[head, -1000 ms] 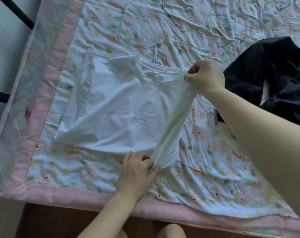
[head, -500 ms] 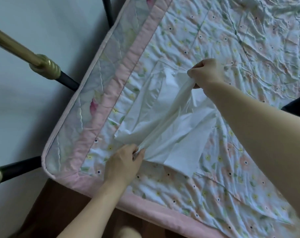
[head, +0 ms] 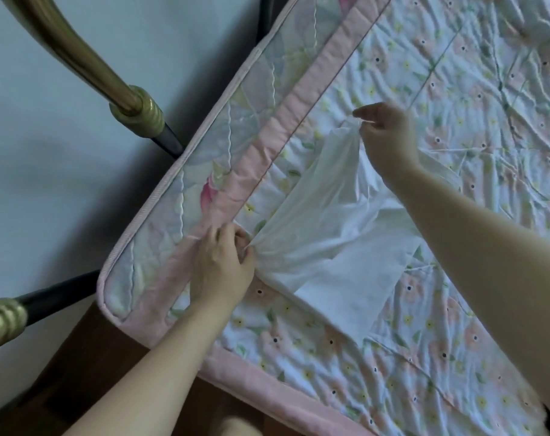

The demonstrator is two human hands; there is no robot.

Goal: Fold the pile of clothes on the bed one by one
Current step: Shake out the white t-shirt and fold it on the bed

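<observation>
Left hand (head: 222, 262) pinching bunched edge of white shirt (head: 327, 234), fingers curled, near pink border of floral quilt (head: 456, 89). Right hand (head: 388, 136) pinching far end, lifting it slightly, it seems. Shirt stretching taut between hands, rest lying folded on quilt. Brass bedpost (head: 135, 111) standing beside mattress corner.

The white shirt (head: 327, 228) is thin, smooth, matt cloth. The bedspread (head: 456, 89) is quilted, puckered floral cloth. The bed rail (head: 79, 55) is glossy brass-coloured metal.
</observation>
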